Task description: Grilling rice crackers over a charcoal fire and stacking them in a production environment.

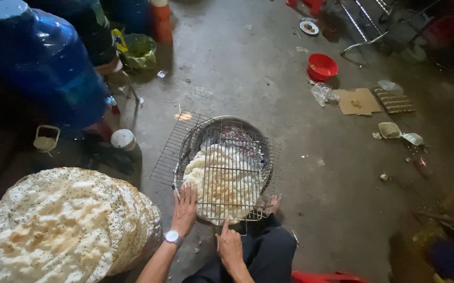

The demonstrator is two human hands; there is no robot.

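Observation:
A round white cracker [220, 178] dotted with dark seeds lies pressed between wire grill racks [170, 157] over a round metal brazier [248, 128] with ash and embers. My left hand [185, 209], a watch on its wrist, lies flat with fingers spread on the near left edge of the rack. My right hand [229, 245] is mostly curled, its index finger touching the rack's near edge. Neither hand holds anything. My bare foot [274, 202] rests by the brazier's near right side.
A tall stack of puffed seeded crackers [64, 225] sits at the near left. Big blue water jugs [38, 63] stand at the far left. A red bowl [322, 66], flat cardboard [359, 101], an egg tray [395, 100] and scraps lie on the concrete floor beyond.

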